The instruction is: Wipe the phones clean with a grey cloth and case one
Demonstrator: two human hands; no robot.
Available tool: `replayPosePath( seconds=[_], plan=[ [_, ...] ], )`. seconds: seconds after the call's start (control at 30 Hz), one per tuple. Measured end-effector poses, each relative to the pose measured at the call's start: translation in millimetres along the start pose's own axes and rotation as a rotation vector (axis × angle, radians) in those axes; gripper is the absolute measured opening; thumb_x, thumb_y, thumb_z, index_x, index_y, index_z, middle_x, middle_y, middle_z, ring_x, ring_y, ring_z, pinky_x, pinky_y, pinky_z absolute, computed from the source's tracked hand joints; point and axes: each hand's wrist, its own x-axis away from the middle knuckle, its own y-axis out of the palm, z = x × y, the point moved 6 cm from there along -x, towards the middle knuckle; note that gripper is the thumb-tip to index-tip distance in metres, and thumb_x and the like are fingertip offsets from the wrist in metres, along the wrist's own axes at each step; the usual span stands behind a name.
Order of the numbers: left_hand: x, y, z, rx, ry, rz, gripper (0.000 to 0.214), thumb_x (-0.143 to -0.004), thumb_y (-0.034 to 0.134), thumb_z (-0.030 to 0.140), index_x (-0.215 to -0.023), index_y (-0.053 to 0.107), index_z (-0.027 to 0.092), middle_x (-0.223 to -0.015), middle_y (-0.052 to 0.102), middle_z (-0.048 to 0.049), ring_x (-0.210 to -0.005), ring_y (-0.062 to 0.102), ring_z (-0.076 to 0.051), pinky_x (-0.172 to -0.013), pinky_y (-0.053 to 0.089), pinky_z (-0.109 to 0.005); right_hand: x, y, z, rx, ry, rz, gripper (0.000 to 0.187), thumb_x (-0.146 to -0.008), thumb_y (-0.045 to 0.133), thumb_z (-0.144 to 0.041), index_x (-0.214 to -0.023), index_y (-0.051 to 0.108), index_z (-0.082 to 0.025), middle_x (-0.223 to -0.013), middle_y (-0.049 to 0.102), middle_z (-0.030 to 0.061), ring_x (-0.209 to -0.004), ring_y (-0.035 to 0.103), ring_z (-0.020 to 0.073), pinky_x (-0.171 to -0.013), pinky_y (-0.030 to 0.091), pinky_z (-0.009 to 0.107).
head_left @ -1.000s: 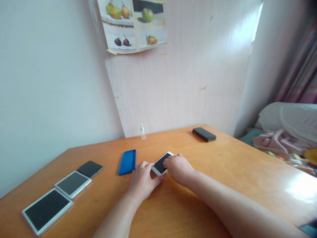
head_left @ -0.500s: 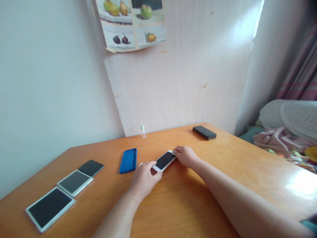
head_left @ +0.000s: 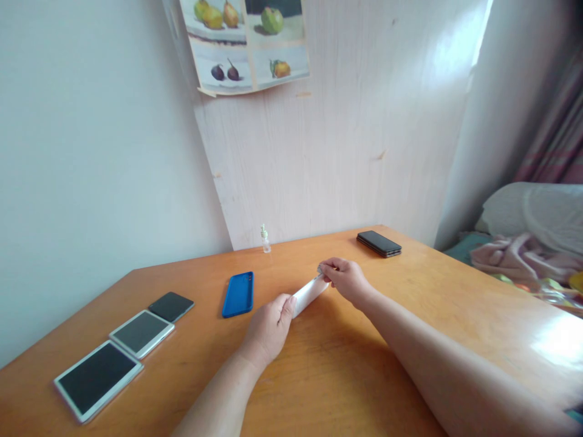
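A white phone is tilted up on its long edge just above or on the wooden table, its pale back or side facing me. My left hand is closed around its near end, thumb on top. At the far end, my right hand is pinched at the corner, with a small pale bit showing at the fingertips that I cannot make out. The phone's screen is hidden from view. Left of the hands lies a blue phone case, its hollow side facing up.
On the left lie a large white tablet, a smaller white tablet and a dark device in a slanting row. A small clear spray bottle stands by the wall. Dark stacked phones lie at the back right.
The white phone has turned from lying screen up to standing tilted on its edge, screen out of sight. My left hand has shifted its hold; my right hand has risen slightly.
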Motion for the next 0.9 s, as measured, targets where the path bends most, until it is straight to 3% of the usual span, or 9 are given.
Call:
replayPosePath(
  seconds=[0.13, 0.3, 0.53, 0.63, 0.8, 0.9],
  plan=[
    [-0.1, 1.1, 0.1, -0.072, 0.002, 0.031, 0.031, -0.099, 0.034, 0.041, -0.1, 0.059, 0.023, -0.085, 0.067, -0.0027, -0.076, 0.061, -0.017, -0.063, 0.036, -0.024, 0.3, -7.2, -9.0, 0.147, -0.152, 0.091, 0.022, -0.084, 0.054, -0.032, -0.088, 0.074, -0.022, -0.079, 0.064, 0.0026, -0.074, 0.059, 0.0153, -0.071, 0.045, 0.026],
    [-0.5, 4.4, -2.9, -0.152, -0.025, 0.022, 0.02, -0.095, 0.043, 0.034, -0.084, 0.055, 0.022, -0.077, 0.064, -0.0024, -0.069, 0.059, -0.016, -0.058, 0.031, -0.024, 10.4, -7.7, -25.6, 0.271, -0.259, 0.152, 0.019, -0.086, 0.056, -0.026, -0.087, 0.074, -0.023, -0.087, 0.058, 0.0044, -0.08, 0.059, 0.016, -0.077, 0.045, 0.028],
    [-1.0, 4.5, -2.7, -0.061, -0.002, 0.001, 0.022, -0.097, 0.04, 0.035, -0.089, 0.055, 0.021, -0.081, 0.066, -0.004, -0.072, 0.061, -0.017, -0.06, 0.032, -0.025, 58.5, 40.9, -71.8, 0.237, -0.481, -0.148, 0.019, -0.091, 0.054, -0.025, -0.092, 0.073, -0.025, -0.085, 0.062, 0.0032, -0.079, 0.06, 0.0144, -0.074, 0.044, 0.025],
    [-1.2, 3.4, -3.5, -0.09, -0.016, 0.004, 0.021, -0.097, 0.041, 0.034, -0.086, 0.054, 0.021, -0.079, 0.065, -0.0033, -0.07, 0.06, -0.016, -0.058, 0.03, -0.025, 46.3, 32.2, -62.0, 0.27, -0.372, -0.143, 0.019, -0.091, 0.054, -0.03, -0.092, 0.072, -0.026, -0.086, 0.067, 0.002, -0.08, 0.061, 0.0152, -0.073, 0.043, 0.024],
    [-1.8, 2.9, -2.9, -0.154, -0.02, 0.014, 0.022, -0.096, 0.043, 0.034, -0.079, 0.05, 0.022, -0.074, 0.062, -0.001, -0.067, 0.057, -0.015, -0.057, 0.026, -0.024, 7.3, -12.6, -21.3, 0.334, -0.067, 0.074, 0.022, -0.089, 0.051, -0.033, -0.086, 0.071, -0.024, -0.08, 0.071, 0.0017, -0.078, 0.062, 0.0178, -0.068, 0.041, 0.026],
    [-2.0, 2.5, -2.4, -0.149, -0.021, 0.016, 0.021, -0.096, 0.043, 0.033, -0.08, 0.051, 0.021, -0.075, 0.063, -0.0016, -0.067, 0.057, -0.015, -0.056, 0.026, -0.024, 14.5, -3.7, -27.0, 0.303, -0.127, 0.051, 0.021, -0.089, 0.051, -0.032, -0.087, 0.07, -0.024, -0.081, 0.071, 0.001, -0.078, 0.063, 0.0172, -0.069, 0.041, 0.025]
  ],
)
